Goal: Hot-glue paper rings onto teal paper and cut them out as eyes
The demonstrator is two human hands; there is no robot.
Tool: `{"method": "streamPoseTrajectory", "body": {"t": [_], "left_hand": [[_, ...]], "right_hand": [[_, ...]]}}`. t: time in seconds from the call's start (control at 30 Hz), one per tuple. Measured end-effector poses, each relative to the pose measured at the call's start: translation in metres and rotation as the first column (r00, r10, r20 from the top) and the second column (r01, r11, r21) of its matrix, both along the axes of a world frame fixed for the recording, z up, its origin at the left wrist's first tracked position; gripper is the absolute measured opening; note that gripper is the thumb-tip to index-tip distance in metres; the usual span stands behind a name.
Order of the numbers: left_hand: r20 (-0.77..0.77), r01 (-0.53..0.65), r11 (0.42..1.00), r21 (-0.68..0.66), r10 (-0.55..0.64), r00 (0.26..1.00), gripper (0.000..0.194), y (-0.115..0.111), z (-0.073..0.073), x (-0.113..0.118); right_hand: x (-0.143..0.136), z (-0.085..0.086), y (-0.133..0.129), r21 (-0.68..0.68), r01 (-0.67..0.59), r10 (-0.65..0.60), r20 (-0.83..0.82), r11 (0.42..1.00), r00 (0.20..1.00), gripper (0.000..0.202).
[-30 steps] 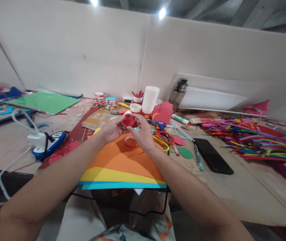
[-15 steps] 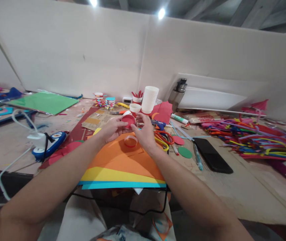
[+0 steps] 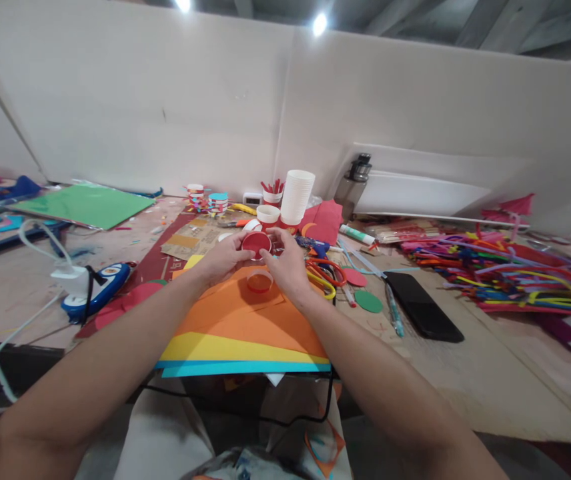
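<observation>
Between my two hands is a small paper cup (image 3: 256,244) with a red disc over its round end, facing me. My left hand (image 3: 224,259) grips its left side, thumb on the front edge. From the right, my right hand (image 3: 288,261) closes on the same cup, thumb against the red face. Just below them a short ring (image 3: 259,281), pale with a red lower part, rests on orange paper (image 3: 245,320). Behind the hands stand an open white cup (image 3: 268,215) and a tall stack of white cups (image 3: 297,197).
Scissors (image 3: 326,272), a glue gun (image 3: 318,249) and a green paper disc (image 3: 368,301) lie right of the paper. Farther right are a black phone (image 3: 423,308) and many pipe cleaners (image 3: 505,270). A blue-and-white power strip (image 3: 96,293) sits at left.
The cup in my hands has tilted slightly, so its red end now faces me more fully. Both hands stay on it in nearly the same place.
</observation>
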State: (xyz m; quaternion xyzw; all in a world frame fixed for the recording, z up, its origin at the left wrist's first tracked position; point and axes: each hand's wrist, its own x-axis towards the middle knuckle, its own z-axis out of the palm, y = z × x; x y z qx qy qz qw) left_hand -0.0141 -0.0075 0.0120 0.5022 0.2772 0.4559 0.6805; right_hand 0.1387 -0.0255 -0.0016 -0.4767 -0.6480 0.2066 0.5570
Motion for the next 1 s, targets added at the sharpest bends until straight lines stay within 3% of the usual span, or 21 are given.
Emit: {"method": "streamPoseTrajectory", "body": {"t": [0.3, 0.57, 0.73, 1.0], "left_hand": [[-0.039, -0.011, 1.0, 0.001, 0.011, 0.999, 0.045, -0.0016, -0.0005, 0.003], [-0.132, -0.047, 0.995, 0.093, 0.059, 0.989, 0.038, 0.0047, -0.0075, 0.0035], [-0.17, -0.081, 0.979, 0.185, 0.113, 0.979, 0.035, 0.0031, -0.0065, 0.0037], [-0.165, -0.083, 0.972, 0.221, 0.122, 0.979, 0.03, -0.0012, -0.0035, 0.0033]], "right_hand": [[-0.0014, 0.0028, -0.0018, -0.004, 0.003, -0.003, -0.021, 1.0, 1.0, 0.044], [0.0002, 0.0022, -0.001, -0.004, 0.012, -0.012, -0.049, 1.0, 0.999, 0.038], [0.0, 0.0035, -0.0014, -0.039, -0.006, 0.003, -0.072, 0.999, 0.997, 0.033], [-0.0013, 0.0053, -0.0026, -0.05, -0.033, 0.026, -0.137, 0.998, 0.99, 0.028]]}}
